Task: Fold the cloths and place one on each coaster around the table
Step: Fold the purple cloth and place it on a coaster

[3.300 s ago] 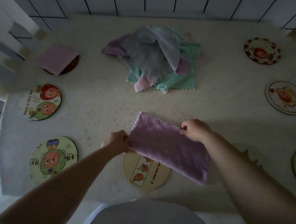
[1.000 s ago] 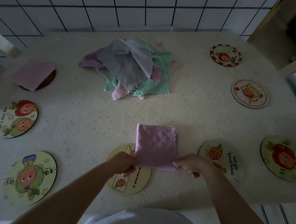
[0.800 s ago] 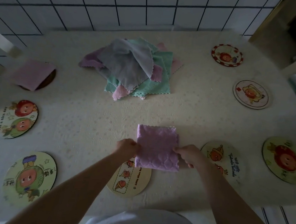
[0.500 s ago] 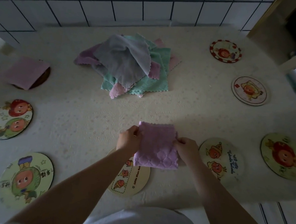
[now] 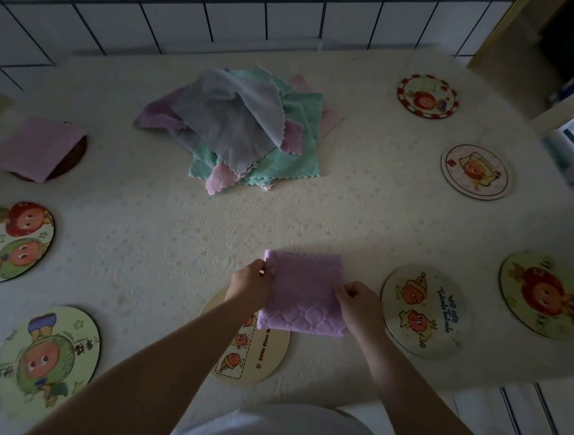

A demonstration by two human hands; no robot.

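From the head view, both hands work at the near edge of a table covered in a pale cream cloth sprinkled with small star marks. The left hand pinches the left edge of a folded purple cloth, and the right hand pinches its right edge, fingers curled onto the fabric. The cloth lies partly over a cream coaster just under the left wrist. Just beside the right hand sits a coaster with two orange figures, and further right another with a red figure. Beyond the right hand, toward the far edge, are a pale coaster and a red-rimmed coaster. To the left of the left hand lie a green coaster and a red-and-green coaster; further off, a folded pink cloth covers a dark coaster. Straight ahead of the hands is a loose heap of cloths, grey, green and pink. A white tiled wall with dark grout stands behind the table, and the light is dim.
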